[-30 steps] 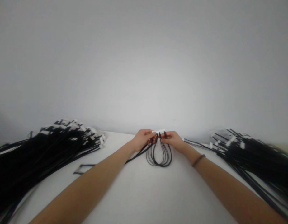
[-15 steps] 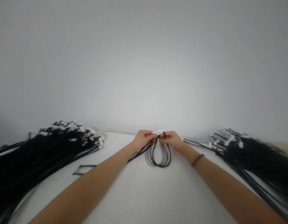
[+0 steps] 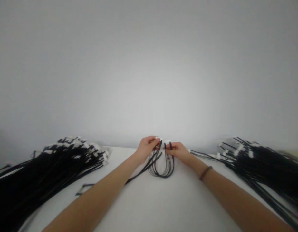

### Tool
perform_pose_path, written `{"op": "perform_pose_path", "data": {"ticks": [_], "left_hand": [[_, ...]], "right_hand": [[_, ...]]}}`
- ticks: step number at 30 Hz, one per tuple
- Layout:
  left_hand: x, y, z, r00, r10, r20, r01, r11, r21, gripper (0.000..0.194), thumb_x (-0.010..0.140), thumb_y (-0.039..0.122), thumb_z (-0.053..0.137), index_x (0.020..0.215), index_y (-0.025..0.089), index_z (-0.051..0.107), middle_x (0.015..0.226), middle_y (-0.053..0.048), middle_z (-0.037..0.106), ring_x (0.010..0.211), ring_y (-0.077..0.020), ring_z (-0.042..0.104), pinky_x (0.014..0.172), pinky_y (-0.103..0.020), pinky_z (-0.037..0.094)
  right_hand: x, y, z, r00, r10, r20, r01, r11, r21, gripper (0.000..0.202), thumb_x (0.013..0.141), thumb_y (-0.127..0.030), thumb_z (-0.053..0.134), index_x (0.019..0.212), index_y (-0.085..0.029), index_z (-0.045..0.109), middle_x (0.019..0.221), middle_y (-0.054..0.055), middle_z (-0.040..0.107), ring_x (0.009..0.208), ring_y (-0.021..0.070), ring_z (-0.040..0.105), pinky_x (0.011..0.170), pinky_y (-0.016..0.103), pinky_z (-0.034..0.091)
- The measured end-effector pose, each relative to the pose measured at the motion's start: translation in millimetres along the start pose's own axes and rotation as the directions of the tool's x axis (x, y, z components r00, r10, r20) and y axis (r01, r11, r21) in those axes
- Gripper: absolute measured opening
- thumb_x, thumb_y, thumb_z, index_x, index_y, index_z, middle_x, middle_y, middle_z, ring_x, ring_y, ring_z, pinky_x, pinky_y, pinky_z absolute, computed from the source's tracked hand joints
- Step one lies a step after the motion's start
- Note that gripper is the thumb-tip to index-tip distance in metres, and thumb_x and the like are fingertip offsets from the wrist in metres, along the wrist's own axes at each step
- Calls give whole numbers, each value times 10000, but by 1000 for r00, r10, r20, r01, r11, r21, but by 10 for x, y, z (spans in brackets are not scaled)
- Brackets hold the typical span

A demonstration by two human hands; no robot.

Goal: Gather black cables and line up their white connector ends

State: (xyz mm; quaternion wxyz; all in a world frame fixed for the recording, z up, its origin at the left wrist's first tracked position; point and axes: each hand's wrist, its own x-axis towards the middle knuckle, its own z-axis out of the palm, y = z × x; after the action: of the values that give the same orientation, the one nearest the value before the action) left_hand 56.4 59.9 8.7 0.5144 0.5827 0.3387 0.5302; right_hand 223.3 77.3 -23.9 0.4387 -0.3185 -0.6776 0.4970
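Note:
Near the table's far edge, my left hand (image 3: 149,149) is closed on black cables with a white connector (image 3: 158,138) showing at its fingertips. My right hand (image 3: 179,151) pinches the other end of black cable, where a white connector (image 3: 167,142) sticks up above the fingers. Between the two hands the thin black cables (image 3: 164,176) hang in a U-shaped loop over the white table. More black cable runs from my left hand down behind the left forearm. A small gap separates the two hands.
A large pile of black cables with white connectors (image 3: 42,174) covers the left side. Another such pile (image 3: 262,164) lies at the right, a few cables reaching towards my right wrist. One cable end (image 3: 84,187) lies beside my left forearm. Behind the white table (image 3: 173,206) stands a pale wall (image 3: 149,71).
My hands have moved slightly apart, and the connectors they hold are now separated. The loop between them is wider at the top. The whole view has shifted, so the table sits lower.

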Motion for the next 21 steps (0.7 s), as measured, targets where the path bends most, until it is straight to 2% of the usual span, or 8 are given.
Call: {"op": "perform_pose_path", "data": {"ticks": [5,16,19,21], "left_hand": [[-10,139,21,999,22,-37,-23,1000,-18,302,633,402,577,781,139,560,729,-33,563,655,-115,520,615,-253,423],[-37,96,54,996,-37,-78,39,999,20,333,619,432,577,776,139,556,735,-43,575,625,-114,516,539,-212,405],[-35,60,60,998,-36,-60,38,999,35,333,608,433,588,760,137,565,747,-42,581,652,-116,518,574,-216,408],[-42,35,73,997,-71,-25,72,997,9,320,608,423,596,742,134,572,768,-43,578,696,-118,521,642,-228,414]], "right_hand": [[5,0,6,999,19,-47,-17,999,28,283,540,-282,656,770,-118,631,764,40,623,734,163,555,761,326,387],[10,4,8,1000,1,-31,0,1000,9,297,553,-309,645,779,-117,619,768,39,620,733,160,554,760,324,393],[7,-13,20,997,-30,-72,31,1000,6,347,574,-330,631,856,-132,595,777,31,611,703,141,553,712,292,408],[1,-31,34,991,-29,-128,27,999,-21,368,577,-347,628,880,-145,577,744,21,601,598,113,538,610,258,421]]}}
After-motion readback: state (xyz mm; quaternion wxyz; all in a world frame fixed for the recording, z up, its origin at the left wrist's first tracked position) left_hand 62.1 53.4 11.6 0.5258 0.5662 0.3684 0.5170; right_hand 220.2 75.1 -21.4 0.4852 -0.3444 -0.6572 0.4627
